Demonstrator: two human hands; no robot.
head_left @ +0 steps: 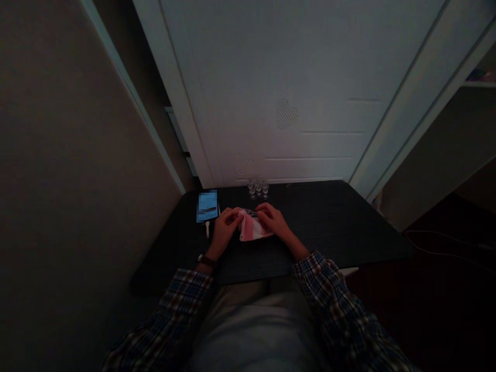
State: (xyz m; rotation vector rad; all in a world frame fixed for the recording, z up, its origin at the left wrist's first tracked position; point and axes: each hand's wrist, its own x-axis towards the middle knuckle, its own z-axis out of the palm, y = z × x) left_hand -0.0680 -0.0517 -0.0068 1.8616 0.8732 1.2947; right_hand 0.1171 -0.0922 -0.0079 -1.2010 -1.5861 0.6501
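Over the dark table, my left hand point(227, 225) pinches a pink and white cloth point(256, 231) at its upper left corner. My right hand point(272, 219) is closed at the cloth's upper right, its fingertips on a small clear glass point(251, 212) that lies between the two hands. The cloth hangs below the glass and partly wraps it, and my fingers hide part of its shape. Just behind my hands stand several small clear stemmed glasses point(259, 188), grouped close together.
A lit phone or tablet point(207, 206) lies left of my left hand, with a white cable plug point(207, 229) at its near edge. A white panel with heart patterns point(287, 114) rises behind the black table point(329, 232). A beige wall point(77, 155) stands at the left.
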